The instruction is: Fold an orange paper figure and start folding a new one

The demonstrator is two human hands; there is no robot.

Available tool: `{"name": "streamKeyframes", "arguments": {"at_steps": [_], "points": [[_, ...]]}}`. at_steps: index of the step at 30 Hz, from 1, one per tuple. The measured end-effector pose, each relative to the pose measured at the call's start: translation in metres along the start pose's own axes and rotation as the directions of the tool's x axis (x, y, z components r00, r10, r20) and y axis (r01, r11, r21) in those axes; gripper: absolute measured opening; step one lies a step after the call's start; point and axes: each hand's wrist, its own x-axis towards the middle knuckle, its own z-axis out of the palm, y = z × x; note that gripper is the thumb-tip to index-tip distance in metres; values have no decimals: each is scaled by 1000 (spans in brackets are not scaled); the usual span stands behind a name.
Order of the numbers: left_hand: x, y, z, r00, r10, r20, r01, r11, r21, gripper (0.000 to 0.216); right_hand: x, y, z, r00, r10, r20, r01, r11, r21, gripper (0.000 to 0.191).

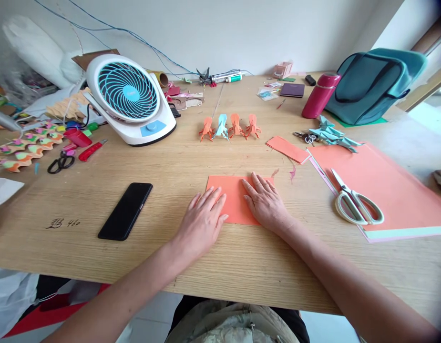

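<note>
An orange sheet of paper (234, 200) lies flat on the wooden table in front of me. My left hand (202, 219) rests palm down over its left part, fingers stretched out. On the right part lies my right hand (265, 200), also flat with its fingers extended. Both hands cover portions of the sheet, and neither grips anything. Beyond the paper stands a row of several small folded paper figures, orange ones (235, 125) and a light blue one (220, 126). A narrow orange paper strip (288, 149) lies to the right of that row.
White-handled scissors (359, 205) rest on larger orange sheets (402, 186) at right. A black phone (125, 211) lies left of my hands. Farther off are a white fan (129, 95), a red knife (92, 150), a pink flask (321, 95) and a teal bag (370, 90).
</note>
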Motion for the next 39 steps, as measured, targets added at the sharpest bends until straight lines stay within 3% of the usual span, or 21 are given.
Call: {"name": "streamKeyframes", "arguments": {"at_steps": [4,9,13,16,19,26,39], "points": [[34,-5,22,996,25,89,-20,998,-56,49,-4,-1,-4,997,45,-59,-45,999,5,50],[52,-27,39,986,121,113,-108,988,-115,52,-17,6,-24,1000,4,-3,-4,1000,24,45],[65,-46,39,948,270,168,-243,956,-164,52,-34,11,-42,977,-208,-46,213,961,174,32],[70,-54,41,938,307,164,-277,944,-179,53,-42,6,-50,882,-470,-10,455,847,274,33],[70,-55,46,941,309,142,-283,943,-177,53,-40,-1,-50,812,-582,48,553,793,256,36],[69,-53,46,942,307,137,-278,941,-193,54,-28,-7,-41,799,-597,73,589,801,104,39],[69,-54,48,946,300,118,-274,941,-200,53,-73,10,-56,812,-574,107,549,813,194,47]]}}
